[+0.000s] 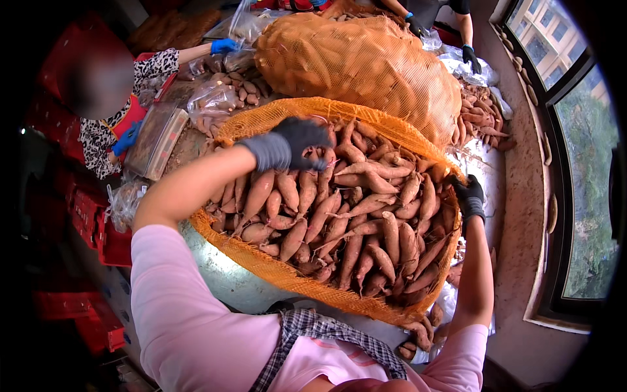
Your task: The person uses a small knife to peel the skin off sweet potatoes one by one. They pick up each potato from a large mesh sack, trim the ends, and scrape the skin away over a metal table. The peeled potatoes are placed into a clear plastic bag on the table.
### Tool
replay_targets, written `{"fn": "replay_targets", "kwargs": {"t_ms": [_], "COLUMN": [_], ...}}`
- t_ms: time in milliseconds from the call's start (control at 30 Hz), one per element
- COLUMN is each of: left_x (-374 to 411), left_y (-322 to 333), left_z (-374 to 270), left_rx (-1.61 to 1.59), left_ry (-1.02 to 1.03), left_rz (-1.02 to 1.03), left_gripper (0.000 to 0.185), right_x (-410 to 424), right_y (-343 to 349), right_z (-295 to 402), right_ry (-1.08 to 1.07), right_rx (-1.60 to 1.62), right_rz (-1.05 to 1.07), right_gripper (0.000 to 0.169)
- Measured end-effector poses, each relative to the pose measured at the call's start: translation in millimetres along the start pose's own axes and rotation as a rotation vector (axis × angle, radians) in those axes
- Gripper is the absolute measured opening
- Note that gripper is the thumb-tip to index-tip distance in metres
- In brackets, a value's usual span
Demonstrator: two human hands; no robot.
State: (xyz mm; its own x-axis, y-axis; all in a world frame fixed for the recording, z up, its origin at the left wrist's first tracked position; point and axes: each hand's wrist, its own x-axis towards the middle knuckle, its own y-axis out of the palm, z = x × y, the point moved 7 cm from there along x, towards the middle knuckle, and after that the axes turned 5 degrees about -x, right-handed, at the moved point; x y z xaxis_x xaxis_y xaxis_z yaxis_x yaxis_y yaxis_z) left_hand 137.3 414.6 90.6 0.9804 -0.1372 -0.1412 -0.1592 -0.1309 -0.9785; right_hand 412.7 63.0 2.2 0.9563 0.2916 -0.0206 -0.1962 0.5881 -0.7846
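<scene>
An orange mesh sack (274, 279) lies before me with its mouth spread wide, full of reddish-brown sweet potatoes (343, 215). My left hand (301, 144), in a dark grey glove, is over the far left part of the heap. It is blurred by motion; reddish skin shows between its curled fingers, but whether it grips a sweet potato cannot be made out. At the right side of the sack's mouth, my gloved right hand (469, 196) grips the mesh rim, partly hiding it.
A bulging, full mesh sack (352, 63) lies just beyond. Two co-workers' gloved hands are around the table: a blue-gloved hand (128, 138) at left near a flat scale (156, 142), a black-gloved hand (471, 60) at far right by plastic bags. Red crates (115, 240) stand left; a window (588, 191) is right.
</scene>
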Motion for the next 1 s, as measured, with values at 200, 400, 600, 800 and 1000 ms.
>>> {"fn": "replay_targets", "kwargs": {"t_ms": [200, 400, 600, 800, 1000], "left_x": [-62.0, -56.0, -39.3, -33.8, -40.1], "left_y": [44.2, 45.5, 40.2, 52.8, 47.9], "left_z": [47.0, 79.8, 102.8, 124.1, 108.7], "left_rx": [0.112, -0.013, -0.114, -0.212, -0.026], "left_ry": [-0.341, -0.285, -0.199, -0.235, -0.356], "left_rz": [0.204, 0.054, -0.059, -0.176, -0.261], "left_gripper": [0.048, 0.057, 0.049, 0.048, 0.047], "right_x": [-97.8, -147.8, -124.5, -180.1, -255.9], "right_y": [-14.6, 72.4, 99.4, 65.2, 58.9], "right_z": [122.3, 201.1, 204.9, 199.6, 192.8], "right_ry": [-0.54, -0.64, -0.577, -0.653, -0.611], "right_rx": [-0.217, -0.401, -0.553, -0.559, -0.715], "right_rz": [-0.051, 0.241, 0.366, 0.334, 0.332], "right_gripper": [0.023, 0.032, 0.032, 0.034, 0.035]}}
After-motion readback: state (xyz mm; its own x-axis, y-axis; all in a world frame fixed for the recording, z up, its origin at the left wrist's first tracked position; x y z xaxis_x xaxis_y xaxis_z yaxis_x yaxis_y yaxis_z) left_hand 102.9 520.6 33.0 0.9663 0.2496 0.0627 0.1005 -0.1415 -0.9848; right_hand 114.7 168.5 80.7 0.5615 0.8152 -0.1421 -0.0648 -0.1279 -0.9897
